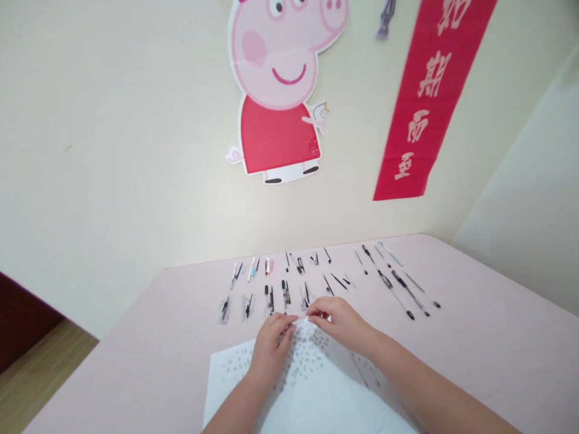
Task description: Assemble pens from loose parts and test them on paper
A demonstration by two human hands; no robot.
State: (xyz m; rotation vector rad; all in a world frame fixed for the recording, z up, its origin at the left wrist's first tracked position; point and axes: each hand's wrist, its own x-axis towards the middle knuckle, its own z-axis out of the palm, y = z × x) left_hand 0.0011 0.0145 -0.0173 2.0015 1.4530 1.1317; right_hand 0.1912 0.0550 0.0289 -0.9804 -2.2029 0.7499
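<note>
My left hand [274,346] and my right hand [341,322] meet over the top part of a white sheet [325,404]. The fingers of both are closed in a pinch on a small, pale, thin piece [301,320], too small and blurred to name. Many small dark marks or bits [307,355] are spread over the sheet beneath the hands; I cannot tell which they are. Just beyond my fingertips lie dark pen parts [307,293] and clear plastic pieces, set out in small groups.
Pen parts in rows cover the back of the pink table [158,349]. Long pens [409,292] lie at the right, with a light-blue pen [391,254] behind them. On the wall hang a pig cutout [280,135] and a red banner [434,102].
</note>
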